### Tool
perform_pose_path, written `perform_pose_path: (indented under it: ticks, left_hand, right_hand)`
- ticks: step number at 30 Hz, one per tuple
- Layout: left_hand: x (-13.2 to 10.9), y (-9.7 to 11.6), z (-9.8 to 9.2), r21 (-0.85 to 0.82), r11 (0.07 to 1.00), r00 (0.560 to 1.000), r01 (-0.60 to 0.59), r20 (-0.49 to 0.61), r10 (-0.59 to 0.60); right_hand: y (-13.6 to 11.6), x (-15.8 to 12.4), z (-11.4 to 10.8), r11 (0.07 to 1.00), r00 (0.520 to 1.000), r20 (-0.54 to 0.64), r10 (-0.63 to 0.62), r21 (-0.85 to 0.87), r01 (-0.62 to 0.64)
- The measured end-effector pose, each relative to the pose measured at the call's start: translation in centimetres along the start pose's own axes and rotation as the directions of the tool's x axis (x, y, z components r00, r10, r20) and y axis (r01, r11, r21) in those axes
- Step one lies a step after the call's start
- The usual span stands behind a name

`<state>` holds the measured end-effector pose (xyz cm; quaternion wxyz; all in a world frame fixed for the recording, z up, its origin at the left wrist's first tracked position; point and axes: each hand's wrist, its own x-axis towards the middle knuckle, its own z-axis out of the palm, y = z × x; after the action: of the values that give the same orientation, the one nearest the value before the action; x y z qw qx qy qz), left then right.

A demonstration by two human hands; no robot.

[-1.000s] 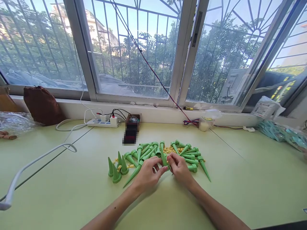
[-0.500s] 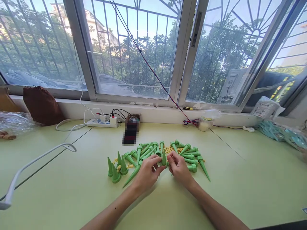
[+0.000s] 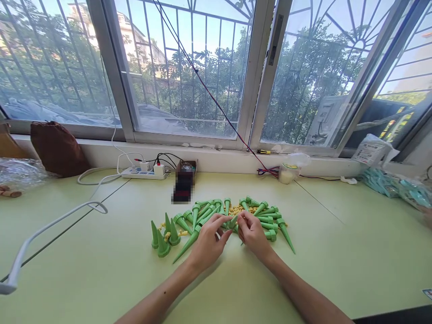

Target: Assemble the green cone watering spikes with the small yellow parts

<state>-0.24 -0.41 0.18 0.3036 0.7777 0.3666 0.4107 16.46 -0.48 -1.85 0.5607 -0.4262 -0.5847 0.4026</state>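
Observation:
A green plastic cone-shaped spike is held between the thumb and fingers of my left hand. Its tip leans to the right. My right hand is pinched close beside that tip; what its fingers hold, if anything, is hidden. Around both hands lie several more green spikes, such as a long one on the right and another on the left. Small yellow pieces are heaped behind my hands. Several short green cones stand upright at the left, with a few yellow pieces among them.
Behind the spikes are a pixelated dark object, a white power strip and a lidded jar. A white cable crosses the left side. A brown bag and teal plastic packets sit near the window.
The held green spike has tipped from upright to leaning right. My right fingers have shifted slightly about its tip, while the spikes on the table stay put.

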Motion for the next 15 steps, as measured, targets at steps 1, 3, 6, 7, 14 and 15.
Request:
perform_pose_path:
  ticks: [1,3,6,7,14,15]
  left_hand:
    - [0.08,0.13,-0.01,-0.035,0.999,0.999,0.04,-0.013,-0.04]
    - [0.24,0.22,0.0,-0.116,0.985,0.99,0.13,-0.029,-0.135]
    - [0.43,0.09,0.17,-0.219,0.934,0.959,0.282,0.058,-0.276]
    - [0.47,0.05,0.26,-0.248,0.909,0.942,0.335,0.123,-0.313]
    - [0.45,0.56,0.55,-0.419,0.76,0.86,0.496,0.357,-0.364]
    - [0.42,0.64,0.49,-0.423,0.757,0.859,0.499,0.357,-0.367]
  right_hand:
    - [0.04,0.1,-0.07,0.999,1.0,-0.02,0.001,0.035,-0.001]
    - [0.05,0.22,-0.21,0.996,0.998,-0.065,-0.008,0.087,0.013]
    - [-0.09,0.11,-0.29,0.996,0.995,-0.097,-0.039,0.08,0.047]
    - [-0.17,-0.01,-0.26,0.997,0.995,-0.087,-0.048,0.064,0.054]
    - [-0.19,-0.67,0.2,0.995,0.993,0.072,-0.093,0.025,0.092]
    - [-0.13,-0.66,0.21,0.995,0.992,0.08,-0.097,0.027,0.095]
